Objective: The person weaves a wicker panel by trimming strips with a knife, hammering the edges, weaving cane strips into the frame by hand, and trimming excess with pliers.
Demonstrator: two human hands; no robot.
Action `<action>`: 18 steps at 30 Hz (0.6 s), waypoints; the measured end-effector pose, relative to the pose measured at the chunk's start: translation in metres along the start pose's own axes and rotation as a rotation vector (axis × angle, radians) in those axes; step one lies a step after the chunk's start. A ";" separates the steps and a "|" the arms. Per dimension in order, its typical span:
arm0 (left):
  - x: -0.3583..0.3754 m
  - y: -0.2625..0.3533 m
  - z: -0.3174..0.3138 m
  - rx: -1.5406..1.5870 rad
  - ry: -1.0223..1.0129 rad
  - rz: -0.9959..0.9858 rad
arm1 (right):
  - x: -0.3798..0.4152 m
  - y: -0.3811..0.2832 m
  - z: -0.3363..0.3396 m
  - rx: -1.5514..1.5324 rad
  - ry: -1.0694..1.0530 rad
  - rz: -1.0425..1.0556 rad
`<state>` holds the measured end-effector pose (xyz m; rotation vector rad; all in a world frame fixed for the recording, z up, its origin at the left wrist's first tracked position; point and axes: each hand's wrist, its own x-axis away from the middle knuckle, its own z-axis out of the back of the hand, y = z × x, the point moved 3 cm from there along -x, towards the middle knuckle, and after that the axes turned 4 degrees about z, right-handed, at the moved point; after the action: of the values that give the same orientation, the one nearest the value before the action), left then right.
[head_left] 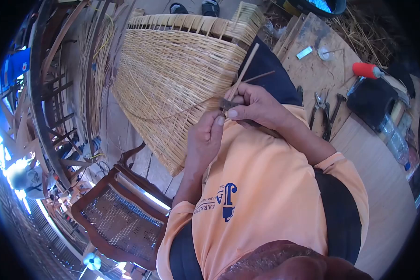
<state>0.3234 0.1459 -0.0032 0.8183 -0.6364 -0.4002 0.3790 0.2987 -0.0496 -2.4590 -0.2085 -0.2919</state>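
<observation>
So, a slim pale cane strip (246,70) is held upright-ish over the edge of a big tan woven wicker panel (172,70). It's pinched between thumb and fingers of the right hand (256,106), along with a small dark piece (227,104), too blurry to identify. The left hand (205,134) is pretty much closed right beside it, thumb pressed in; what's pinched there can't be told.

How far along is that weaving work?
Mostly done, it seems: the woven panel is closely filled, its far edge wrapped. In progress: the left hand and right hand work a pale strip. Probably remaining: a long loose strand lies across the weave, unsecured.
</observation>
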 end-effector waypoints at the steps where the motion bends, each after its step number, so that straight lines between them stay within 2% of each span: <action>1: 0.004 0.000 0.000 -0.004 -0.012 0.013 | 0.000 0.006 0.002 -0.013 0.016 0.004; 7: 0.014 -0.002 0.003 -0.064 0.001 0.076 | 0.000 0.017 0.004 -0.041 0.012 -0.018; 10: 0.014 -0.006 0.003 -0.099 0.033 0.023 | -0.003 0.015 0.002 -0.040 0.037 -0.049; 12: 0.015 -0.004 0.003 -0.108 -0.036 0.136 | -0.001 0.014 0.002 -0.044 0.062 -0.079; 18: 0.020 -0.005 0.005 -0.132 -0.024 0.171 | -0.005 0.021 0.004 -0.042 0.044 -0.070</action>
<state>0.3345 0.1296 0.0027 0.6285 -0.6898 -0.2932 0.3800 0.2843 -0.0667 -2.4874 -0.2719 -0.3839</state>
